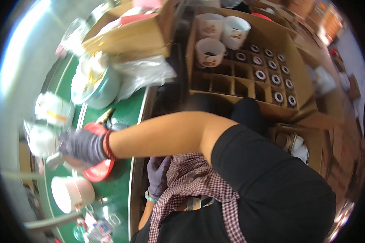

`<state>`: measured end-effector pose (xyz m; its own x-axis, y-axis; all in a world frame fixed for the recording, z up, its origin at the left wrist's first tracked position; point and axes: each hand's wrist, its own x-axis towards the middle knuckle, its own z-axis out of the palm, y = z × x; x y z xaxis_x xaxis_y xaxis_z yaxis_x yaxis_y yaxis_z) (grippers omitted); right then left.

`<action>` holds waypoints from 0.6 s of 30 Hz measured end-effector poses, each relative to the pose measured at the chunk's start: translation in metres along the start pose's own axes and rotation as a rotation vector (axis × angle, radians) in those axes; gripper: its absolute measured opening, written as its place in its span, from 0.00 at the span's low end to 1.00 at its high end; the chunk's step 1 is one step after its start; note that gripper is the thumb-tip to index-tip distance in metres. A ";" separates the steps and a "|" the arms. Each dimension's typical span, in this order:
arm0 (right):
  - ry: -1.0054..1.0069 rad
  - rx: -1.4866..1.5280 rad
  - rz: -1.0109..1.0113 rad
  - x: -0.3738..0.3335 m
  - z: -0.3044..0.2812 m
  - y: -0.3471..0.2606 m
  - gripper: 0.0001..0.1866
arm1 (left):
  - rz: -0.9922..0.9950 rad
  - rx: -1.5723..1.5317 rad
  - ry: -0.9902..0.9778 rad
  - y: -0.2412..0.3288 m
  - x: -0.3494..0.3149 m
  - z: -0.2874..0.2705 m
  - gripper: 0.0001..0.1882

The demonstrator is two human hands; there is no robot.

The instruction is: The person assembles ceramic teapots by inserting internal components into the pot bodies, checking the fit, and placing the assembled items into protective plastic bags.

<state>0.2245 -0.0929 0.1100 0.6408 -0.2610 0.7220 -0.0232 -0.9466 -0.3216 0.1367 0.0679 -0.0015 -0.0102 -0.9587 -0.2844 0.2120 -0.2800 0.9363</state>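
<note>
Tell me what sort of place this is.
Probably a packing or assembly workshop: a long green worktable, a divided cardboard box partly filled with ring-topped items, and a gloved right hand over the worktable.

Bent right arm extends leftward past the gloved left hand; gloved right hand, fingers blurred

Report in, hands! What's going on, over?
Right hand over red dish, pale thing at fingertips, grip unclear. Left hand by checked apron. Pinkish pot close by.
</note>
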 end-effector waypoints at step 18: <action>1.499 0.794 0.748 -0.423 -0.322 -0.020 0.32 | 0.608 0.745 -0.681 -0.053 0.261 0.331 0.31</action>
<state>-0.2936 -0.0244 0.0083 -0.4742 -0.8795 0.0409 0.6583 -0.3850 -0.6469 -0.2012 -0.1841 -0.0574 -0.6718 -0.7110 0.2074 -0.2589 0.4878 0.8337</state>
